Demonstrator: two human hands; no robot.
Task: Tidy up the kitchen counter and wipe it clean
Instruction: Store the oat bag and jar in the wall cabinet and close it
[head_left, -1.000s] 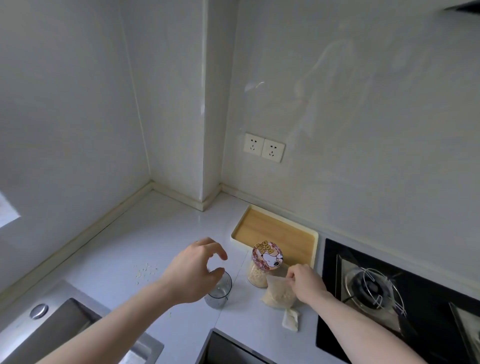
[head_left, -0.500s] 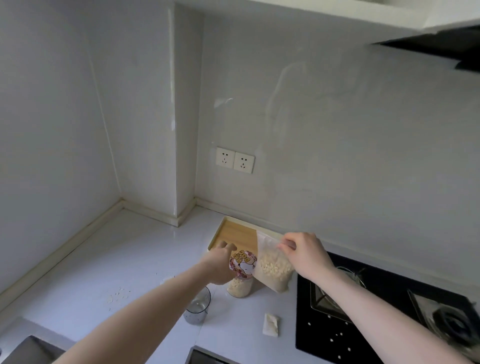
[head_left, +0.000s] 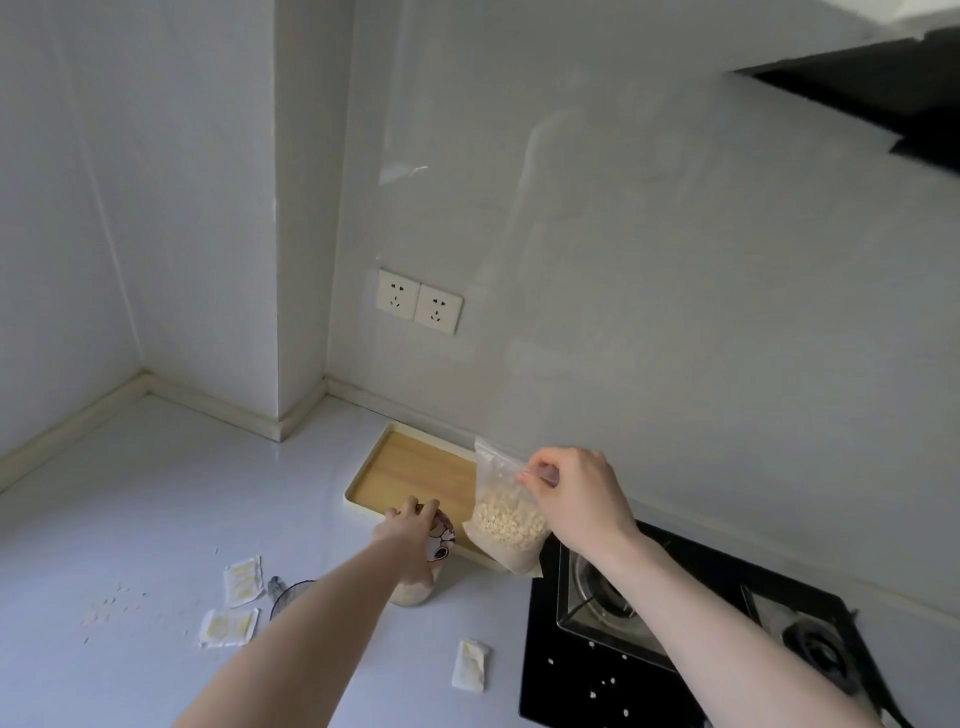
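Observation:
My right hand (head_left: 571, 493) pinches the top edge of a clear zip bag of pale grains (head_left: 506, 519) and holds it in the air over the right end of a wooden tray (head_left: 410, 473) by the back wall. My left hand (head_left: 408, 525) grips the cartoon-printed lid of a glass jar (head_left: 431, 566) that stands on the white counter (head_left: 156, 493) just in front of the tray. The jar holds pale grains at its bottom.
Three small sachets (head_left: 241, 579) (head_left: 228, 626) (head_left: 471, 670) lie on the counter, and a dark glass cup (head_left: 288, 597) shows beside my left forearm. Spilled grains (head_left: 104, 608) dot the counter at left. A black gas hob (head_left: 675, 639) fills the right, with grains on it.
My right hand has lifted the grain bag off the counter and carried it back over the tray. My left hand has left the glass cup and taken hold of the jar's lid.

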